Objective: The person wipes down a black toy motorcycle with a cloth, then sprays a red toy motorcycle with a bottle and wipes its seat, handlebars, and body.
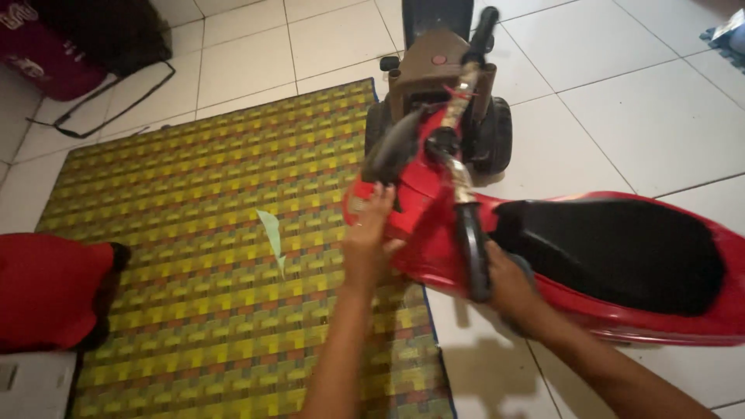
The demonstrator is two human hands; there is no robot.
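Observation:
A red toy ride-on motorbike [434,240] with a black seat [613,252] lies across the white tiled floor, its front wheel [489,136] and brown front panel [434,66] toward the top. My left hand [371,237] touches the red front fairing beside a dark curved windshield piece [396,143]. My right hand [508,287] rests against the red body just below the black handlebar grip [473,252], fingers curled behind it. Whether it grips the bar or the body is unclear.
A yellow-green woven mat [202,233] covers the floor on the left, with a pale green scrap [273,237] on it. A red cushion [50,287] lies at the mat's left edge. A dark red bag [70,39] sits top left.

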